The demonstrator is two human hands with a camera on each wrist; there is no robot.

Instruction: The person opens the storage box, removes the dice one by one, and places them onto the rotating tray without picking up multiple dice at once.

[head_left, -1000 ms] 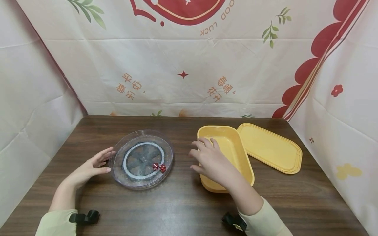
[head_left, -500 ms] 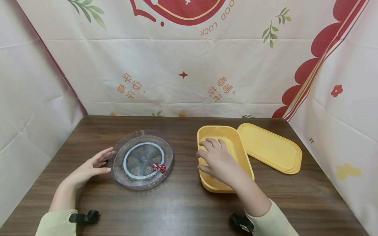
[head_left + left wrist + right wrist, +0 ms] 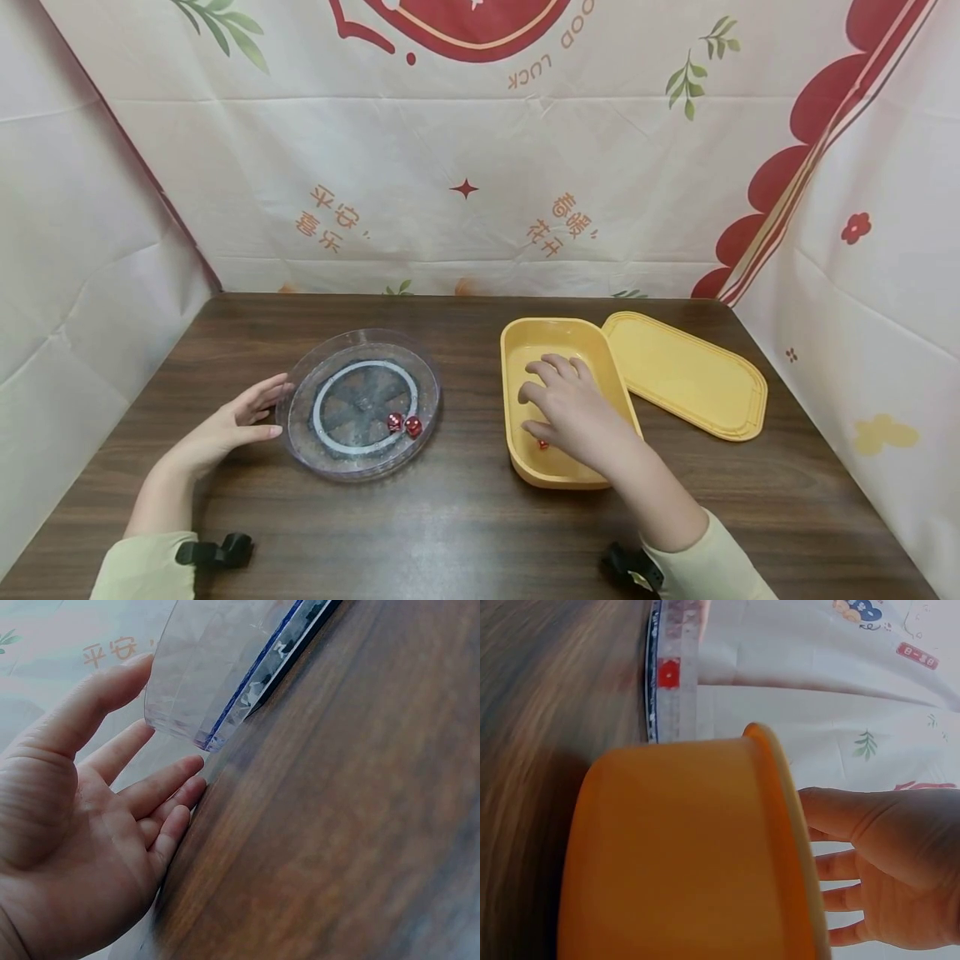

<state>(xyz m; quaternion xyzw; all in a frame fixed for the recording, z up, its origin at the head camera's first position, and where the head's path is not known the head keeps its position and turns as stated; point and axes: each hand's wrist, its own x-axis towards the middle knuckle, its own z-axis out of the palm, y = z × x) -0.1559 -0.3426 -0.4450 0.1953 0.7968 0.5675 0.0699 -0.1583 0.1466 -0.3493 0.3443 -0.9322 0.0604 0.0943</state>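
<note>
My left hand (image 3: pixel 225 425) rests at the left side of a clear round dish (image 3: pixel 302 433), thumb and fingers spread, fingertips right at its wall. The left wrist view shows the same palm (image 3: pixel 105 840) with the fingers loosely bent beside the dish (image 3: pixel 202 667). Two red dice lie together at the dish's right: one die (image 3: pixel 394 422) and another die (image 3: pixel 413 427). Over the yellow box (image 3: pixel 517 333) hovers my right hand (image 3: pixel 573 412), its fingers spread and relaxed, holding nothing. A small red die (image 3: pixel 543 444) shows inside the box beneath the thumb.
A flat yellow lid (image 3: pixel 686 375) lies at the right behind the box. Dark wooden tabletop (image 3: pixel 420 533) stretches around everything. A printed white cloth (image 3: pixel 450 142) hangs behind the table and along both sides.
My right hand has moved right, from the box's left edge to over its inside. A red die now shows in the box. The left hand and dish stay put.
</note>
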